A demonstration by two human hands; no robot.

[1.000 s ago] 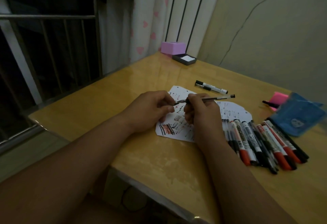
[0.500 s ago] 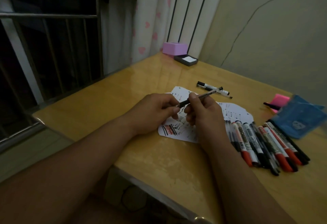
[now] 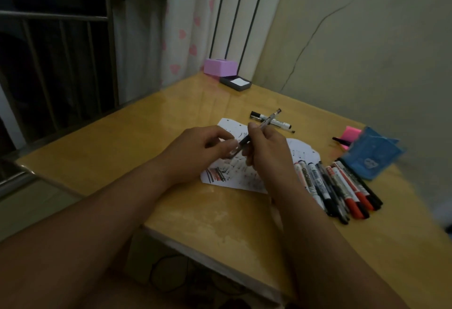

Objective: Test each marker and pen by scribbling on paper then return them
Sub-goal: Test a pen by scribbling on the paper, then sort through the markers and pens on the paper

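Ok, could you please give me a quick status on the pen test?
Right-hand grip holds pen, tip down over paper. Left-hand grip curled by the tip, hold unclear. Spare markers lie right of paper, nothing blocking.

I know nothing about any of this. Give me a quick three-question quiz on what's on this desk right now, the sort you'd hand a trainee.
1. True or false: the right hand holds a thin pen over the scribbled paper.
2. Where does the row of markers lie relative to the paper? A) to the person's left; B) to the person's right; C) stacked on the paper's middle.
3. Fill in: the pad of sticky notes next to the blue pouch is ____ in colour.
Key: 1 true; 2 B; 3 pink.
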